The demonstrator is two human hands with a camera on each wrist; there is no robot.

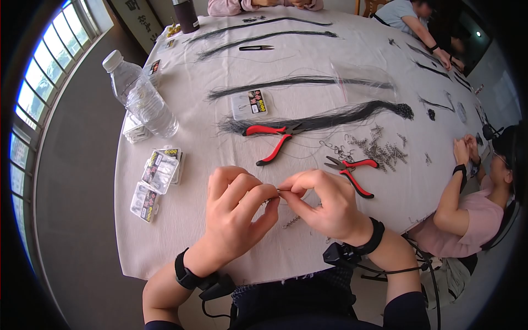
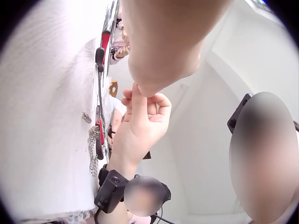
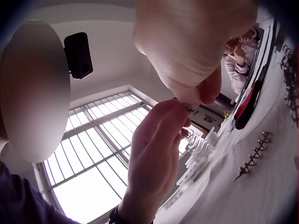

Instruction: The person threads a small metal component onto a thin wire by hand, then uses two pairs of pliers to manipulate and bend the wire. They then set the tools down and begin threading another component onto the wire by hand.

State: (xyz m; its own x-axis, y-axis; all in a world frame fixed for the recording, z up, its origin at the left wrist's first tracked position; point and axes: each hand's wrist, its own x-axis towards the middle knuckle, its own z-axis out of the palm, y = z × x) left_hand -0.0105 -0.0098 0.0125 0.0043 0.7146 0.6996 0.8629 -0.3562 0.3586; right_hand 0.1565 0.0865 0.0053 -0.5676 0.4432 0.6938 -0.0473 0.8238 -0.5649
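Both hands meet at the fingertips near the front of the cloth-covered table. My left hand (image 1: 236, 203) pinches a small metal piece (image 3: 188, 133); in the right wrist view a curved, wire-like bit of it shows below the fingers. From the other side my right hand (image 1: 325, 202) pinches at the same spot, thumb against forefinger. The fingertips hide most of the piece, so I cannot tell its exact kind. Just beyond the right hand lie red-handled pliers (image 1: 352, 169). A second pair of red-handled pliers (image 1: 280, 137) rests farther back, its jaws over a black fibre bundle (image 1: 352, 114).
Spiral metal pieces (image 1: 385, 151) are heaped right of centre; a loose spiral (image 3: 253, 156) lies near the hands. Clear plastic boxes (image 1: 159, 170) and a water bottle (image 1: 143, 99) stand left. Thread snips (image 1: 256, 48) lie farther back. Other people sit around the table.
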